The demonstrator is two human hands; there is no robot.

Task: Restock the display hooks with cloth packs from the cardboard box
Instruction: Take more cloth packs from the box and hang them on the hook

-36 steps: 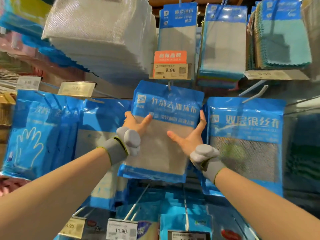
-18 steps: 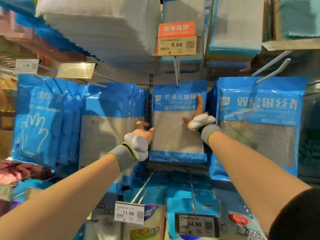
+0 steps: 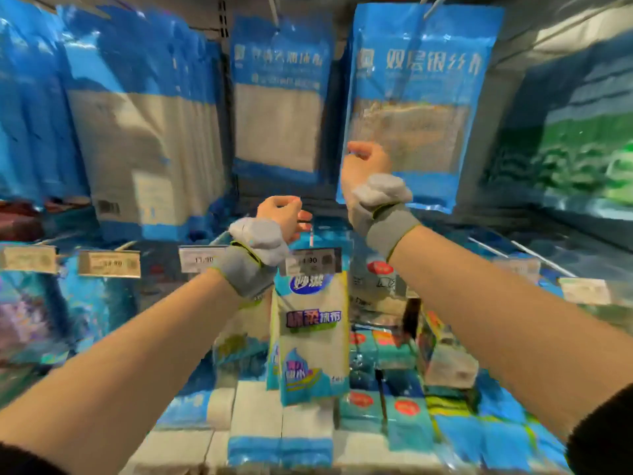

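Observation:
A blue cloth pack (image 3: 279, 97) with a pale cloth window hangs from a display hook (image 3: 274, 10) at the top centre, free of both hands. My left hand (image 3: 282, 216) is below it with loosely curled fingers and holds nothing. My right hand (image 3: 364, 164) is curled in front of the lower left corner of a wider blue mesh-cloth pack (image 3: 416, 104) and also holds nothing. Grey gloves are rolled down on both wrists. The cardboard box is out of view.
Thick rows of blue packs (image 3: 144, 132) hang at the left. Price tags (image 3: 313, 262) sit on hook ends in the middle row. A white and blue cloth pack (image 3: 310, 337) hangs below my hands. Stacked cloth bundles (image 3: 284, 426) fill the bottom shelf.
Both hands have let go of the blue cloth pack, which now hangs on its hook, and have drawn back and down. The view has tilted down.

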